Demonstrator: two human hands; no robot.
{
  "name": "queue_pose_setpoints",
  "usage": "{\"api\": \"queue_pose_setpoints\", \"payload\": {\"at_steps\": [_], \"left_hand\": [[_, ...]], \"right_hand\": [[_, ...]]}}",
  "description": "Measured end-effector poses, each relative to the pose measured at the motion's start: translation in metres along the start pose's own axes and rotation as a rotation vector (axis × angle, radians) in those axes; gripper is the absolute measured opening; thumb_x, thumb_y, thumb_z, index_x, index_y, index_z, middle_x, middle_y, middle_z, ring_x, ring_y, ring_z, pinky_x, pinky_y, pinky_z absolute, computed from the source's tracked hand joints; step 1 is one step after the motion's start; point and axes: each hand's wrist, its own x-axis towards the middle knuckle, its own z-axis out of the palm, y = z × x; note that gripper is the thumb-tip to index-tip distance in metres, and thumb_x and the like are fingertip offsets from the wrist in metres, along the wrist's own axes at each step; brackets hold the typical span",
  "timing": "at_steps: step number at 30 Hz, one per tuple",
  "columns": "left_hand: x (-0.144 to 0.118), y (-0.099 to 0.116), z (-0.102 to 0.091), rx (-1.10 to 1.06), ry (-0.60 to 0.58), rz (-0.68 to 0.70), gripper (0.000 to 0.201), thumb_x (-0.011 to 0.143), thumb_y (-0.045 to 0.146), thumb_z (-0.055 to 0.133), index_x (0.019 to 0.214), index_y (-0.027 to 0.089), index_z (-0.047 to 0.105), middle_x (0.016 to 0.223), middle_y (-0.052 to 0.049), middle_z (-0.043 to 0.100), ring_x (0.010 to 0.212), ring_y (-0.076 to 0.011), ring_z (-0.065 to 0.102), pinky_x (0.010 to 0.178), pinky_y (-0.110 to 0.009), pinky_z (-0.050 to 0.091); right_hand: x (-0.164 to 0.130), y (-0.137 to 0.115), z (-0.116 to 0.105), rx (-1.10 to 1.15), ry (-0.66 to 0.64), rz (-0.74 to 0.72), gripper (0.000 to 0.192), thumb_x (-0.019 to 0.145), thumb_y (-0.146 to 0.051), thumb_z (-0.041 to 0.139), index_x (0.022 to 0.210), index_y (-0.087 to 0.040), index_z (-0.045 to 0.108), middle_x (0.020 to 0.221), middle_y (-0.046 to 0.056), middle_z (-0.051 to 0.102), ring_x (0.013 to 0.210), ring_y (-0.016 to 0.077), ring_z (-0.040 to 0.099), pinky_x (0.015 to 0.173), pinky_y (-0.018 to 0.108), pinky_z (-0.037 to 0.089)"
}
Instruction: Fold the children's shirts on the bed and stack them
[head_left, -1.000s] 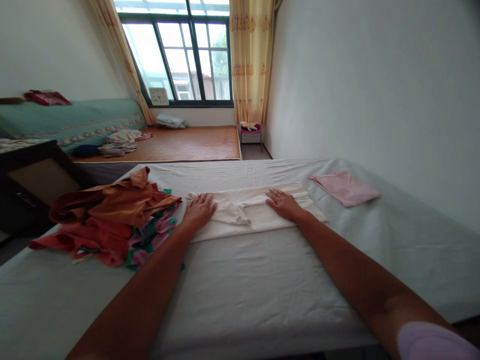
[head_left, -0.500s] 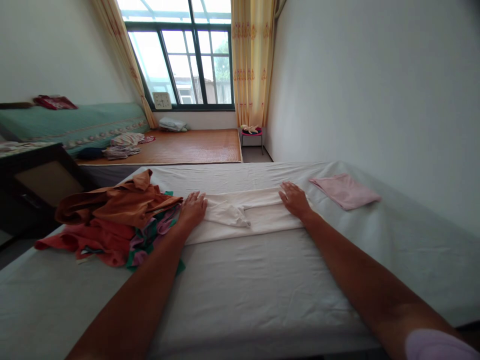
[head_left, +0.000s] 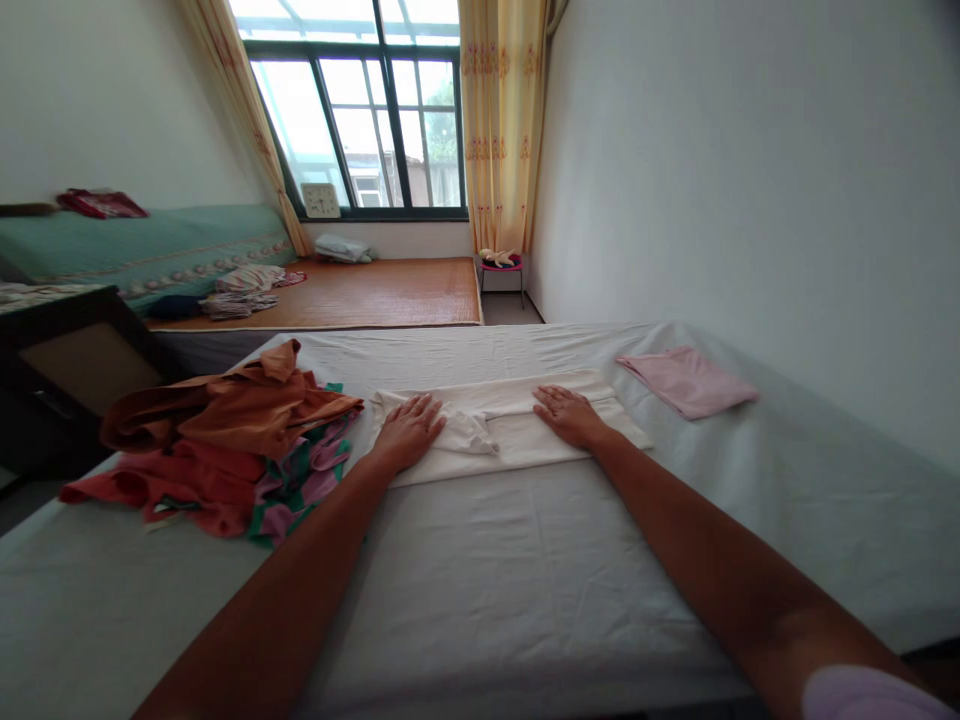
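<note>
Since half a second ago both hands have slid inward along the white garment: the left hand moved from the cloth's left end toward its middle, the right hand came back from the far right end too. Reads as a smoothing pass over a fold already made, so the folding looks partway through, not finished.

Head view, only one: white garment lies flat on the bed, folded into a long band running 9 to 3 o'clock, a loose flap or sleeve bunched near its middle, just at 3 o'clock of the left hand. Both hands rest open, palms down, fingers spread, gripping nothing. Pile of orange and red clothes touches the band's 9 o'clock end. Folded pink cloth sits at 2 o'clock, apart from the garment.
</note>
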Motion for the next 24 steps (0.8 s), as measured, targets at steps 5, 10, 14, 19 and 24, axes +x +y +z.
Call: {"api": "queue_pose_setpoints", "payload": {"at_steps": [5,10,14,19,24], "left_hand": [[-0.001,0.002,-0.002,-0.001,-0.009,0.006,0.059,0.097,0.05,0.021,0.146,0.021,0.036,0.155,-0.007,0.029,0.143,-0.0248,0.023,0.114,-0.045,0.018],[-0.001,0.001,-0.003,-0.014,-0.009,0.012,0.059,0.097,0.05,0.022,0.146,0.021,0.036,0.155,-0.008,0.029,0.143,-0.0247,0.022,0.114,-0.045,0.018],[-0.001,0.0,-0.003,-0.023,-0.017,0.009,0.059,0.097,0.05,0.022,0.146,0.021,0.036,0.155,-0.007,0.029,0.143,-0.0247,0.022,0.114,-0.046,0.018],[-0.001,-0.001,-0.003,-0.034,-0.013,0.016,0.058,0.097,0.05,0.023,0.146,0.021,0.037,0.155,-0.007,0.029,0.143,-0.025,0.023,0.114,-0.047,0.019],[0.004,-0.012,0.001,-0.088,0.023,0.061,0.052,0.096,0.045,0.03,0.139,0.021,0.048,0.15,-0.009,0.038,0.14,-0.027,0.03,0.113,-0.049,0.022]], "right_hand": [[0.002,0.024,0.003,-0.032,0.021,0.139,0.055,0.098,-0.048,0.023,0.145,-0.025,0.039,0.152,0.002,0.035,0.14,0.02,0.029,0.115,0.04,0.019],[0.003,0.043,0.005,-0.058,0.043,0.245,0.052,0.098,-0.044,0.025,0.143,-0.023,0.042,0.151,0.003,0.038,0.139,0.0203,0.031,0.115,0.041,0.02],[0.002,0.055,0.005,-0.072,0.056,0.33,0.053,0.097,-0.043,0.026,0.143,-0.022,0.042,0.151,0.004,0.038,0.138,0.0214,0.032,0.113,0.042,0.024],[0.001,0.061,0.004,-0.071,0.065,0.38,0.054,0.097,-0.043,0.024,0.144,-0.021,0.04,0.151,0.003,0.037,0.139,0.0207,0.03,0.112,0.042,0.025],[0.0,0.06,0.005,-0.069,0.077,0.381,0.054,0.097,-0.042,0.025,0.143,-0.019,0.042,0.151,0.004,0.038,0.138,0.0218,0.031,0.112,0.042,0.026]]}}
